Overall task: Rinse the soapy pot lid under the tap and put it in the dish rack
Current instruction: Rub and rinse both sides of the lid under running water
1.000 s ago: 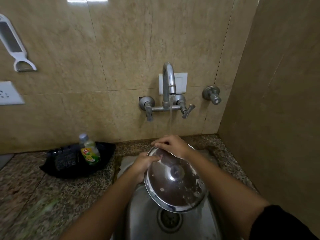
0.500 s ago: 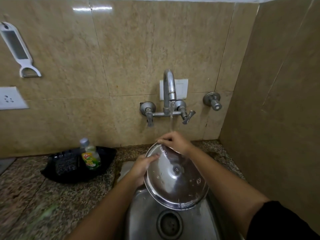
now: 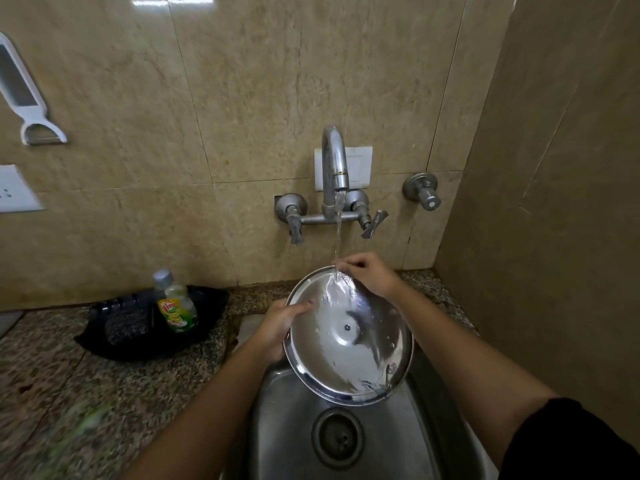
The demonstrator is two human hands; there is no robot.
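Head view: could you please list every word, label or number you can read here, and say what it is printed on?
"Vim": red logo on the yellow-green label of the dish soap bottle standing in the black tray.
The smaller print on that label is too blurred to read.
The pot lid, tap and wall socket show no readable text.

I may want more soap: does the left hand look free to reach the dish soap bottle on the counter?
Probably not yet: the left hand grips the pot lid rim. The path to the bottle looks clear otherwise.
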